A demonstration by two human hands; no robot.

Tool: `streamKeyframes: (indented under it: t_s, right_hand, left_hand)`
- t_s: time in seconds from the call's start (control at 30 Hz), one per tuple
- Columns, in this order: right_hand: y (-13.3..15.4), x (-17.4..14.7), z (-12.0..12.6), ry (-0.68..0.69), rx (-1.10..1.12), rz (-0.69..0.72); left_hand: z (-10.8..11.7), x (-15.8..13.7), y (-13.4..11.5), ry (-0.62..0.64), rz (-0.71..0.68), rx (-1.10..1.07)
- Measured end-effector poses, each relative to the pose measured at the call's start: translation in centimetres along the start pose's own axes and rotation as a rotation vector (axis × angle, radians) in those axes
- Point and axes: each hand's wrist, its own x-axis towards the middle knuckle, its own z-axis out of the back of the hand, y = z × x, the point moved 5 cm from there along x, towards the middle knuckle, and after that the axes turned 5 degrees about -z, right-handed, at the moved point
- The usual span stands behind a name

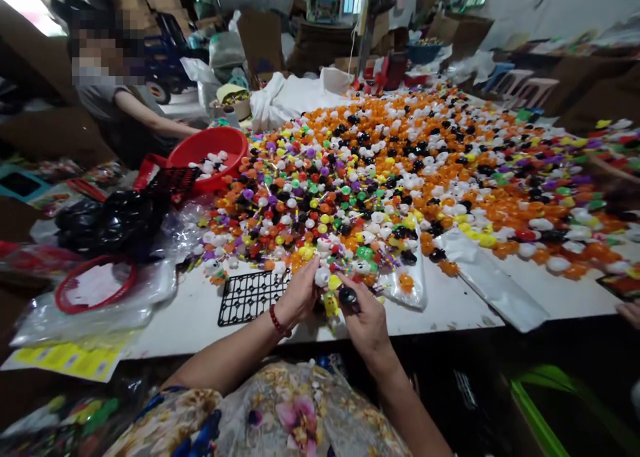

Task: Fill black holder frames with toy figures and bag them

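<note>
Both of my hands are close together at the near edge of the table. My left hand (299,295) has its fingers closed on a small white plastic figure (322,277). Wrapped in my right hand (369,315) is a black, round-ended piece (349,299); its exact kind does not show. Between the hands sits a small yellow figure (331,303), and I cannot tell which hand supports it. Just beyond lies a big heap of small plastic figures (320,203) in orange, white, black, green and purple. A black plastic grid (245,303) rests left of my left hand.
A red basin (235,151) with white pieces stands at the far left, near another person (115,103). Clear plastic bags (493,280) lie right of my hands. A black bag (110,223) and a red-rimmed basket (131,277) are at left.
</note>
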Motion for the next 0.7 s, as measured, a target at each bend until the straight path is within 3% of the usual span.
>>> streamKeyframes:
  t_s: [0.2, 0.43, 0.6, 0.7]
  right_hand:
    - [1.9, -0.5, -2.0, 0.177, -0.025, 0.071]
    - [2.7, -1.2, -3.9, 0.255, 0.029, -0.076]
    - [2.6, -1.6, -4.6, 0.251, 0.036, -0.213]
    - [2.8, -2.0, -5.2, 0.279, 0.008, -0.207]
  left_hand:
    - [3.1, -1.2, -0.7, 0.015, -0.235, 0.242]
    - [5.5, -3.5, -2.3, 0.012, -0.470, 0.669]
    - [6.5, -4.5, -2.5, -0.050, -0.464, 0.943]
    - [6.7, -4.9, -1.9, -0.050, -0.413, 0.981]
